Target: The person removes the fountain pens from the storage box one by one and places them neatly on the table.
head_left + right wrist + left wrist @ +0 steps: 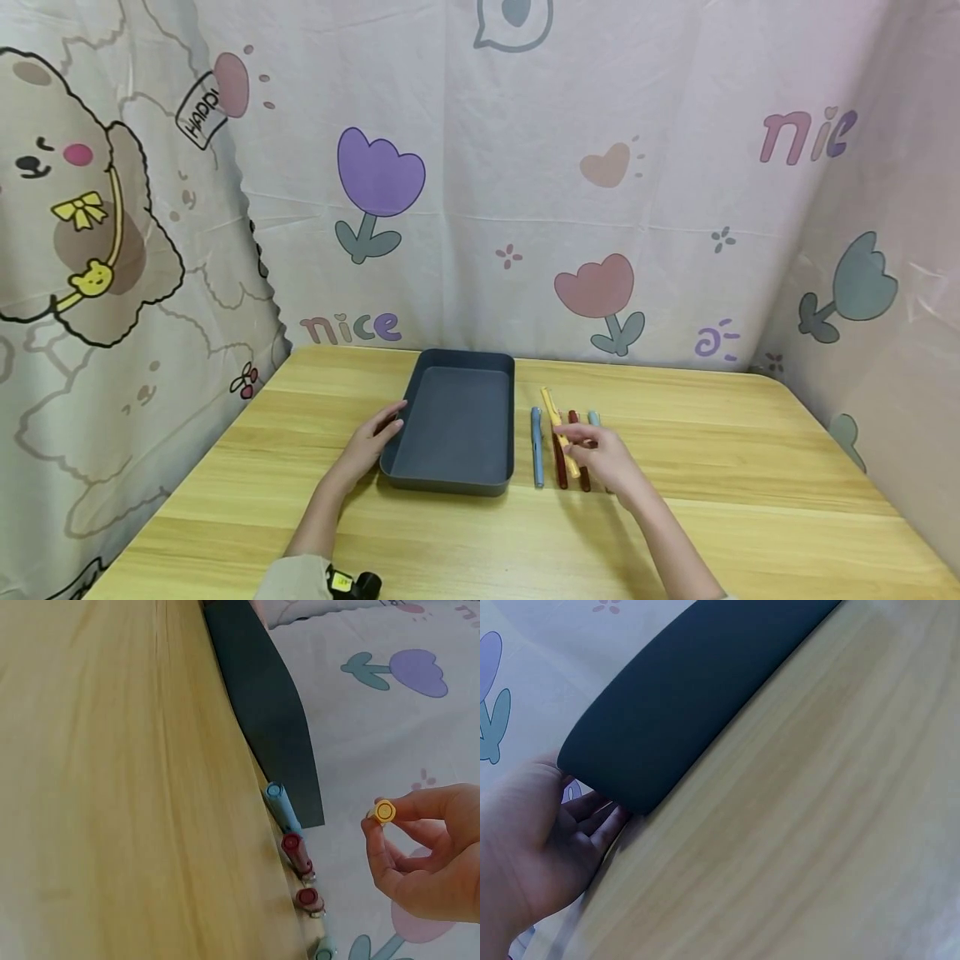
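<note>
A dark grey rectangular tray (455, 425) lies on the table, nothing in it. At its left side my left hand (365, 450) touches the rim and outer wall with extended fingers; the left wrist view shows that hand (562, 847) against the tray wall (667, 705). To the right of the tray, my right hand (603, 458) pinches a yellow pen (550, 407) between thumb and fingers, raised over the other pens. Below lie a blue pen (537, 450), two dark red pens (561, 473) and a pale green pen (594, 417), partly covered by the hand.
The wooden table (712, 450) reaches back to a printed curtain (480, 208), which also hangs along both sides. A black device with a yellow label (342, 582) is strapped at the left sleeve cuff.
</note>
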The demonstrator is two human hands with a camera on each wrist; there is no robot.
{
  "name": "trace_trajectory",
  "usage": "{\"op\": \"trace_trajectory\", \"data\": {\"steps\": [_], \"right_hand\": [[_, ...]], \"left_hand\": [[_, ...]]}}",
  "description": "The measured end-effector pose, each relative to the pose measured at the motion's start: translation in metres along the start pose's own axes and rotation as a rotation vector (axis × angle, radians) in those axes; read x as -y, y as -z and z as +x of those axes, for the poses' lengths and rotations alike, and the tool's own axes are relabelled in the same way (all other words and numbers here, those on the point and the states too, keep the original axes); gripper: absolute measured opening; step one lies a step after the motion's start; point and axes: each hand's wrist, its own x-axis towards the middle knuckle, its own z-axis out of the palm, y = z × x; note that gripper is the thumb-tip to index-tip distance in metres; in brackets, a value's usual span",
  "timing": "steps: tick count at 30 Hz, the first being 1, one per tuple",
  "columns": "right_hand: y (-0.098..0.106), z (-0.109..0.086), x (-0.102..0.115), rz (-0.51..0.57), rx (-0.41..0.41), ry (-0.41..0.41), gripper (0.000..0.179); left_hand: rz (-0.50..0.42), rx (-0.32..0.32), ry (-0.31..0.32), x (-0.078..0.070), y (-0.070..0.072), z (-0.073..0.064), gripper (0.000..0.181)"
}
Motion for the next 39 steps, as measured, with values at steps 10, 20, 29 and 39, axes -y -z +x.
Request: {"op": "trace_trajectory", "data": {"steps": [10,20,29,39], "right_hand": [[0.013,-0.003,-0.008,0.005,-0.003,-0.016,0.03],[0.024,-0.005,-0.014,-0.014,-0.015,-0.012,0.03],[0.034,-0.006,-0.018,-0.005,-0.013,-0.012,0.031],[0.042,-0.009,-0.024,-0.018,-0.036,-0.021,0.032]], "left_hand": [[-0.026,0.021,-0.005,0.0,0.0,0.0,0.047],[-0.029,0.024,-0.001,-0.002,0.0,0.0,0.046],[-0.029,0.014,-0.004,-0.001,0.0,0.0,0.047],[-0.017,0.009,-0.007,-0.001,0.0,-0.001,0.047]]}}
